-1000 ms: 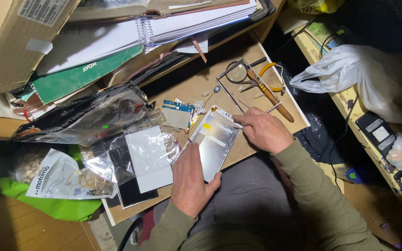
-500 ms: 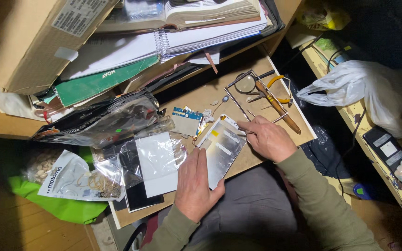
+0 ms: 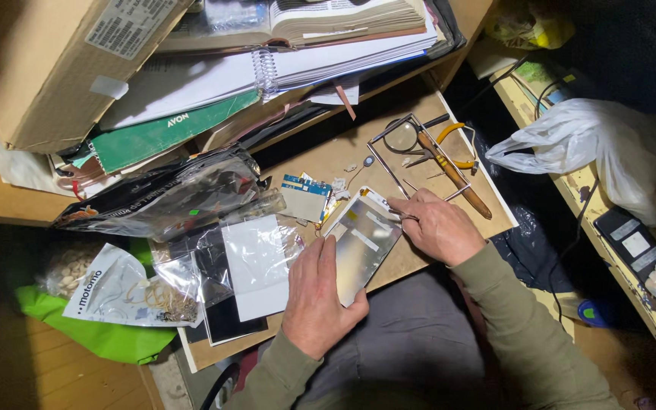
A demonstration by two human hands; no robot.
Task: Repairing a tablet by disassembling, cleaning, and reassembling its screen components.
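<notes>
A silvery rectangular display panel (image 3: 364, 244) lies tilted on a wooden board (image 3: 419, 262) across my lap. My left hand (image 3: 319, 298) grips the panel's lower left edge, thumb on its face. My right hand (image 3: 439, 226) rests at the panel's upper right corner and pinches thin metal tweezers (image 3: 402, 216) whose tips touch that corner. A small blue circuit board (image 3: 304, 197) sits just left of the panel's top end.
Behind my right hand lie a thin metal frame (image 3: 389, 171), a magnifier (image 3: 402, 137), yellow-handled pliers (image 3: 458, 148) and a wooden-handled tool (image 3: 458, 181). Clear plastic bags (image 3: 256, 258) cover the board's left. Books and a cardboard box (image 3: 62, 68) pile up behind. A white bag (image 3: 594, 152) sits right.
The view has drifted, so everything sits a little lower and to the right in the picture. Both hands stay on the panel, with the tweezers at its upper right corner.
</notes>
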